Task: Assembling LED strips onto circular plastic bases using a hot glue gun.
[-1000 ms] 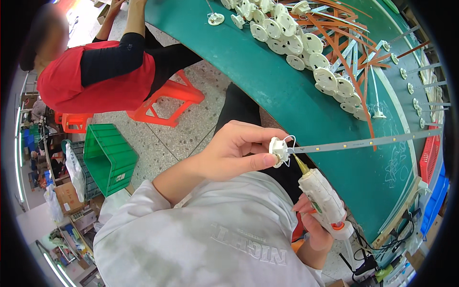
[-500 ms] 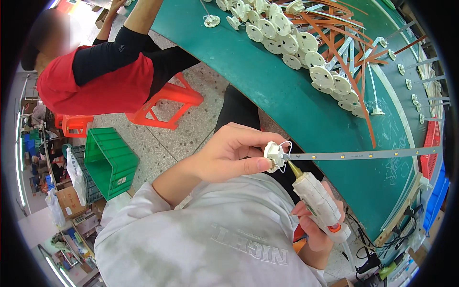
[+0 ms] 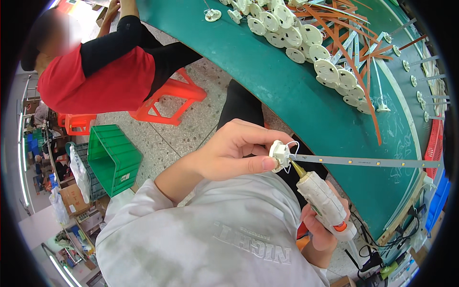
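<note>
My left hand pinches a small white round plastic cap between thumb and fingers. A thin LED strip with small yellow chips runs from this cap out to the right, over the green table. White wire loops beside the joint of cap and strip. My right hand is wrapped round a white hot glue gun. Its brass nozzle points up and left, with the tip at the cap where the strip meets it. Whether glue is flowing is too small to tell.
On the green table lie many white round caps in a heap, among brown and silver strips. At the left a person in red sits by a red stool. A green crate stands on the floor.
The cap, strip and glue gun appear slightly further right, and the strip tilts a little downward at its far end. The other person's raised arm has come down. Both my grips stay the same.
</note>
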Tool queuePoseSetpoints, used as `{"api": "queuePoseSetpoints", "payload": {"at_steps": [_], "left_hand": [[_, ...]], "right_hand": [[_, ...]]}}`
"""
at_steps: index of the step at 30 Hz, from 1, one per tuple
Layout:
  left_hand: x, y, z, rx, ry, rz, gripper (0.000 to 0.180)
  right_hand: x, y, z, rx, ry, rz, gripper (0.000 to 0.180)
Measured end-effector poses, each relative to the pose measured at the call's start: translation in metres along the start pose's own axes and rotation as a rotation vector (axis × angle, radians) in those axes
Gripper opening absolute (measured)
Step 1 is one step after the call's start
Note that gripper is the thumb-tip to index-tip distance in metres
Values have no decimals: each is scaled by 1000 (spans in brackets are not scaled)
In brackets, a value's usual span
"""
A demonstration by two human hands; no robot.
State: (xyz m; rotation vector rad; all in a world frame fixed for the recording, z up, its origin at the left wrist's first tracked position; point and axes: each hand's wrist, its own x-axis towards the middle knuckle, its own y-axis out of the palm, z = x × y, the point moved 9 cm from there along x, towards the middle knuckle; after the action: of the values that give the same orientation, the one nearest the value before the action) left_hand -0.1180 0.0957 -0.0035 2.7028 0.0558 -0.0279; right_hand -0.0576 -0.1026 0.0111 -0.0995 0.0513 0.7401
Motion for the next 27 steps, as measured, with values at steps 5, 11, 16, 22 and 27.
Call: {"api": "queuePoseSetpoints", "payload": {"at_steps": [5,11,16,22,27], "left_hand": [[0,0,-2,6,3,10,49],[1,1,-2,-10,4,-1,49],[2,0,-4,34,7,-2,49],[4,1,-10,118,40,3,50],[2,0,-5,62,25,-49,50]], "right_hand": [[1,0,1,-12,4,-1,31],[0,1,2,-40,-22,5,31],[2,1,3,-54,-24,-3,31],[1,1,3,-70,-7,-13,29],[3,2,4,-86,-34,-10,27]]}}
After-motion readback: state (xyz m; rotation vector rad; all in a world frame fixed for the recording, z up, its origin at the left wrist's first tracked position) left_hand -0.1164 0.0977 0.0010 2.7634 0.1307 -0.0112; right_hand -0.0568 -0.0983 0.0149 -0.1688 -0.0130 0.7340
